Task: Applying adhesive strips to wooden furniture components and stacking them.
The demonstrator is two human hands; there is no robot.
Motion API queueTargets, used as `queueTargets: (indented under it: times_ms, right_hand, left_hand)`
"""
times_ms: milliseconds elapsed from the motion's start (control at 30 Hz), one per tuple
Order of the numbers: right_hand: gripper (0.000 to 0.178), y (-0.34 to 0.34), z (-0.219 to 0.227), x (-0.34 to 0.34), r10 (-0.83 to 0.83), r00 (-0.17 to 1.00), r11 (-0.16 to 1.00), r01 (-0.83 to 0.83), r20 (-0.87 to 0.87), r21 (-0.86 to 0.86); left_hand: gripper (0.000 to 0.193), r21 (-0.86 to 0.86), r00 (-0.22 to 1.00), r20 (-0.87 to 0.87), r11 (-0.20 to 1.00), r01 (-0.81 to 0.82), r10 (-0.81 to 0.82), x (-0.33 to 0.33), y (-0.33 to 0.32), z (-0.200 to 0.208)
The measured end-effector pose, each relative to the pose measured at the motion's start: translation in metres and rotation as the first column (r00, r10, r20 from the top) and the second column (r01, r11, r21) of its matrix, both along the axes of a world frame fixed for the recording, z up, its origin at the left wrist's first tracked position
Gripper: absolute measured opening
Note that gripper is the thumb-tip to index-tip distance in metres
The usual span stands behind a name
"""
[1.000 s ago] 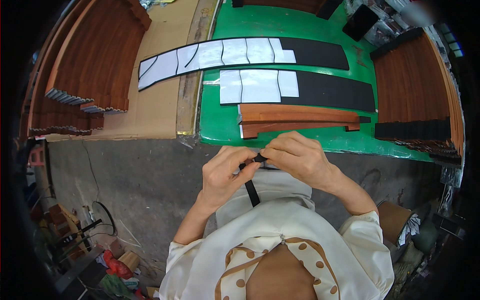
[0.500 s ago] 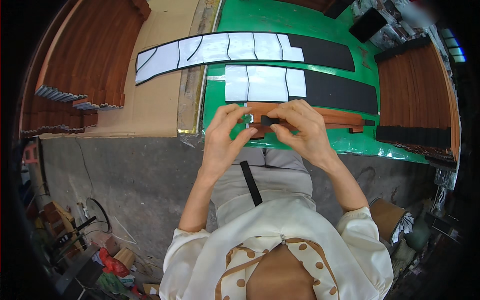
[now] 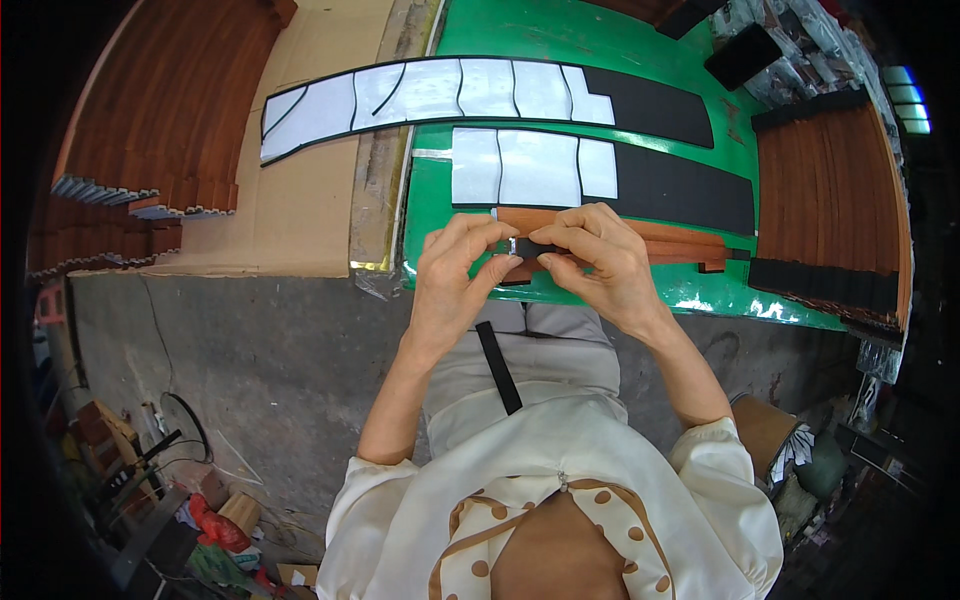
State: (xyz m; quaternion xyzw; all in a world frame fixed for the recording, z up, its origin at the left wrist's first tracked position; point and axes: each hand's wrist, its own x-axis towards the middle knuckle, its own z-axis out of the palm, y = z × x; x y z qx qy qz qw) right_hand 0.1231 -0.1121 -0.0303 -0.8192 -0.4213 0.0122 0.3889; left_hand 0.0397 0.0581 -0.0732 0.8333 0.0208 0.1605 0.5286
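Note:
My right hand [image 3: 605,258] pinches a short black loop [image 3: 538,247] between thumb and fingertips, around or over a brown strap [image 3: 670,238]. Close on its left, my left hand [image 3: 455,265] has thumb and fingers pinched at a small shiny end piece [image 3: 513,246], which looks like the strap's tip; the fingers partly hide it. More brown straps lie flat under and beside both hands. Beyond them rests a black panel [image 3: 690,185] with white pieces [image 3: 535,170] on its left part. A black strip [image 3: 498,368] lies across my lap.
A longer black panel [image 3: 650,105] with white pieces spans the green table [image 3: 520,35] and the cardboard [image 3: 300,215]. Brown straps are stacked at left [image 3: 170,110] and right [image 3: 820,190]. A dark phone-like slab [image 3: 743,56] lies at the far right.
My left hand has closed in from the left, its parted thumb and fingers now pinching at the end piece beside the black loop. My right hand stays almost in place.

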Motion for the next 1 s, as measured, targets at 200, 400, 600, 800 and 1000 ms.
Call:
queueTargets:
  times_ms: [200,400,600,800,1000]
  right_hand:
    - [0.026,0.000,-0.001,0.001,0.007,1.000,1.000,-0.007,-0.009,0.002]
    - [0.025,0.000,0.001,0.002,0.020,1.000,1.000,-0.020,-0.015,-0.005]
    - [0.024,0.001,0.001,0.004,0.028,0.999,1.000,-0.028,-0.015,-0.002]
    - [0.023,-0.001,0.000,0.007,0.051,0.998,0.999,-0.051,-0.025,-0.006]
    - [0.025,-0.013,-0.001,0.014,-0.008,0.992,0.997,0.018,-0.129,0.076]
  left_hand:
    - [0.025,0.009,1.000,0.003,1.000,-0.004,0.004,0.000,-0.001,0.001]
    - [0.025,0.021,1.000,0.015,1.000,-0.007,0.006,0.000,-0.001,0.001]
    - [0.025,0.030,1.000,0.019,0.999,-0.018,0.017,-0.001,-0.001,0.000]
    - [0.027,0.043,0.999,0.042,0.999,0.024,-0.026,-0.001,0.001,0.001]
    - [0.021,-0.066,0.998,-0.023,0.996,-0.054,0.053,0.001,-0.008,0.008]
